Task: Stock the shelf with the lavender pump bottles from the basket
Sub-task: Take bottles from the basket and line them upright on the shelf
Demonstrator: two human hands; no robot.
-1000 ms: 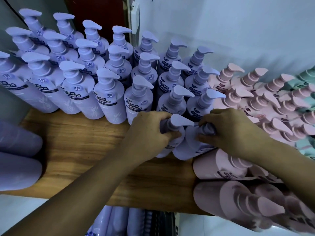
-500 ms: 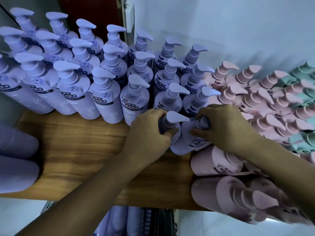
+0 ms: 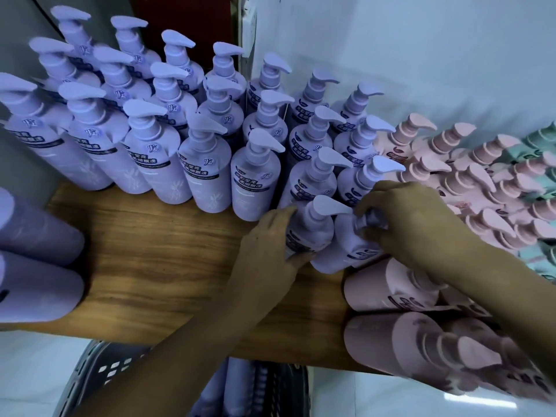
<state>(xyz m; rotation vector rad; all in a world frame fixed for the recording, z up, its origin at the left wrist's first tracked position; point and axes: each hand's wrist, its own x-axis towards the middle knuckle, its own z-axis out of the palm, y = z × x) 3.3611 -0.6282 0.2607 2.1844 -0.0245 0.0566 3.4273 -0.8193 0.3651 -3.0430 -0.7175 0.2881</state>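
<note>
Several rows of lavender pump bottles (image 3: 156,158) stand on the wooden shelf (image 3: 156,254). At the front of the right-hand rows stand two more lavender bottles. My left hand (image 3: 267,245) grips the body of the left one (image 3: 313,227). My right hand (image 3: 412,218) grips the pump neck of the right one (image 3: 349,245), and its pump head is hidden under my fingers. Below the shelf edge a dark basket (image 3: 99,374) holds more lavender bottles (image 3: 237,383), partly hidden by my left forearm.
Pink pump bottles (image 3: 469,182) fill the shelf to the right, with teal ones (image 3: 541,139) beyond. More pink bottles (image 3: 421,341) show at lower right. Lavender bottle bases (image 3: 33,266) protrude at far left. A pale wall (image 3: 421,55) stands behind.
My left hand slid from the pump neck down to the body of its bottle. The view tilted down, so the basket below the shelf now shows.
</note>
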